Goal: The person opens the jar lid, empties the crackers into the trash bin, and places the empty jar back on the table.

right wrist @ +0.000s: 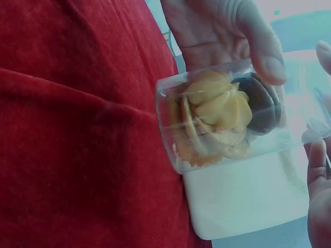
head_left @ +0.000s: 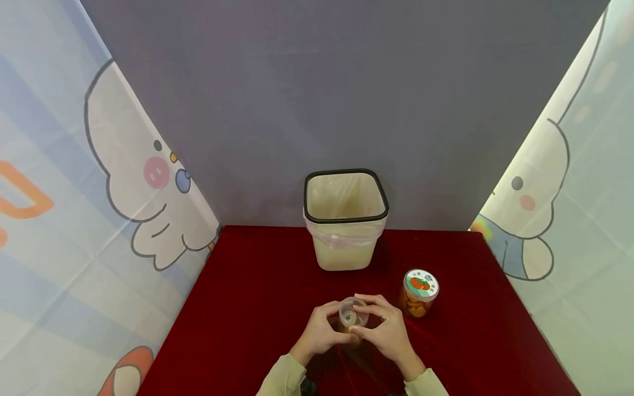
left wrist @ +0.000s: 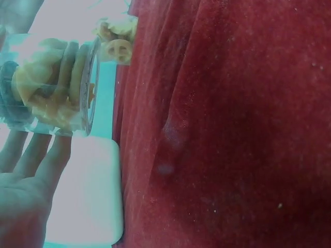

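A clear jar [head_left: 350, 318] of golden piped cookies and a dark one stands upright between both hands. My left hand [head_left: 317, 333] grips its body from the left. In the left wrist view, several of its fingers [left wrist: 41, 152] press against the jar's side. My right hand [head_left: 388, 331] curls its thumb and fingers round the top of the jar, seen at the edge of the right wrist view [right wrist: 318, 201]. Whether a clear lid sits on this top I cannot tell. A second jar [head_left: 418, 294] of cookies, its lid printed with orange fruit, stands right of my right hand.
Behind the hands stands a cream bin [head_left: 344, 250] with a black rim and a liner bag. A dark red cloth [head_left: 247, 308] covers the table. Grey fabric [head_left: 346, 99] hangs at the back, with cartoon-printed sheets [head_left: 64, 231] at the sides.
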### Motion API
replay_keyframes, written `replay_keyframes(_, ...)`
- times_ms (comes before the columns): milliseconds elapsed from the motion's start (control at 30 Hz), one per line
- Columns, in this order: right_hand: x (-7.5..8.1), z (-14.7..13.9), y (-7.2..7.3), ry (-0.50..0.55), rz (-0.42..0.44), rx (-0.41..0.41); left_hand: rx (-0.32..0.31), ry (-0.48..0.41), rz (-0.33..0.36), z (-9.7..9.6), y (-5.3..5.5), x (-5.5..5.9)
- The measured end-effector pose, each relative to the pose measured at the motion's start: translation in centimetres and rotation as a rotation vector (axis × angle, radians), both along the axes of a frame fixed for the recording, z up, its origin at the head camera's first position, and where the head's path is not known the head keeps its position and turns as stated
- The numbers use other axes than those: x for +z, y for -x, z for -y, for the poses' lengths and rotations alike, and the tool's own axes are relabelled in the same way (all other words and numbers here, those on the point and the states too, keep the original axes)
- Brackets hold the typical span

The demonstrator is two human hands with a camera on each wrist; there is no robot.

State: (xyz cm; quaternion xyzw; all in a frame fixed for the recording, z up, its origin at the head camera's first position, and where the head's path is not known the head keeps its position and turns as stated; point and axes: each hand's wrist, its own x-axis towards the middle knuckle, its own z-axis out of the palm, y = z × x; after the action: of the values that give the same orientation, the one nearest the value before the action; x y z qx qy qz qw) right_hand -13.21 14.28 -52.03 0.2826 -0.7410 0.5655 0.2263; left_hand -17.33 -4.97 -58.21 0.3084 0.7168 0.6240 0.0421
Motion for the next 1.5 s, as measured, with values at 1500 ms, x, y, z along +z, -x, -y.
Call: replay_keyframes(1500,0.5,2.6,-1.0,0.060,0.060,-0.248,0.336,-0.003,-0.261,-1.8,-1.2,-0.9)
